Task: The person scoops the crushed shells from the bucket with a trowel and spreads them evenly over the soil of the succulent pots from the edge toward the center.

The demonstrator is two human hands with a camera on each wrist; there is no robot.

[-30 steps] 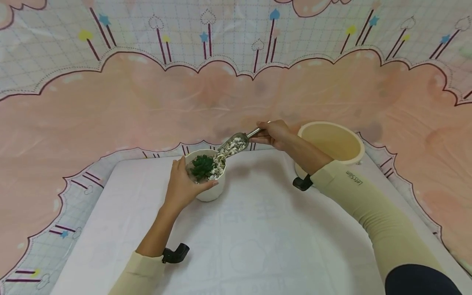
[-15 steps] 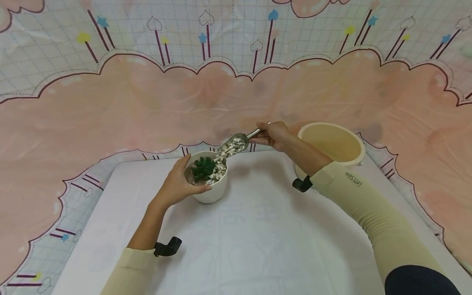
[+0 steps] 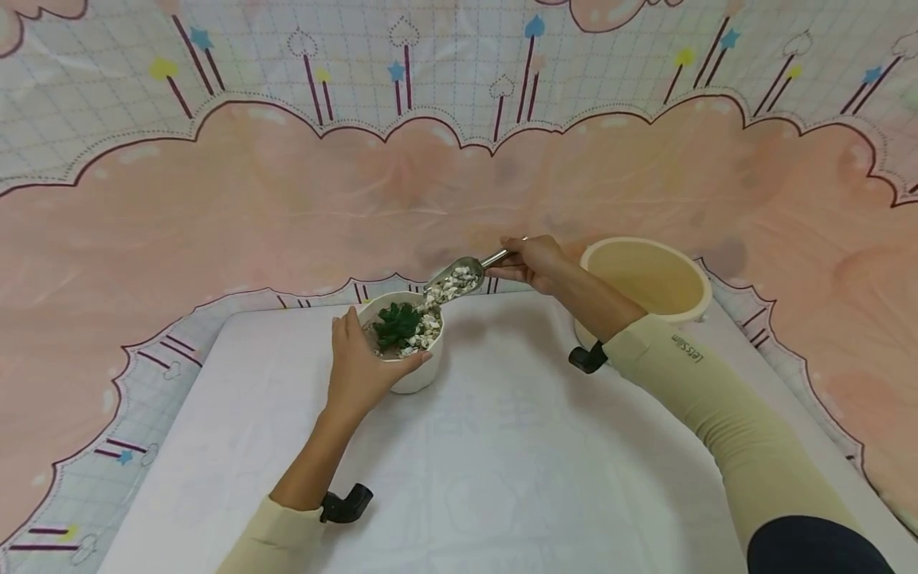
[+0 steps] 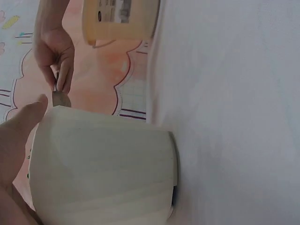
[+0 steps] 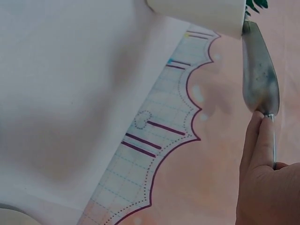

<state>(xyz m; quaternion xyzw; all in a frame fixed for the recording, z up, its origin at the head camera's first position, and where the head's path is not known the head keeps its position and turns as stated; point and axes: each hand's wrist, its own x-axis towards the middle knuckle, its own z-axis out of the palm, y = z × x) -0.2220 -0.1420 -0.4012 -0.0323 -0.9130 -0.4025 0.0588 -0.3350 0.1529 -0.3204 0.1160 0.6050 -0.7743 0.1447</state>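
Observation:
A white flowerpot (image 3: 417, 376) with a green succulent (image 3: 396, 324) stands at the back of the table. My left hand (image 3: 362, 368) holds it from the left, thumb along the near side and fingers at the far rim. In my right hand (image 3: 534, 260) is the handle of a metal scoop (image 5: 261, 70), tilted down with its tip at the pot's right rim. White stone chips (image 3: 459, 281) lie in the scoop and run down to those beside the succulent. In the left wrist view the pot's side hides most of the scoop.
A cream bucket (image 3: 697, 307) stands at the back right, partly behind the right forearm; a printed label shows in the left wrist view. The white-covered table (image 3: 502, 462) ends just behind the pot. A patterned pink cloth (image 3: 445, 191) hangs beyond it.
My left hand swung lower along the pot, then back up to its far rim, and the pot shifted slightly. The right hand and scoop stay almost still at the rim.

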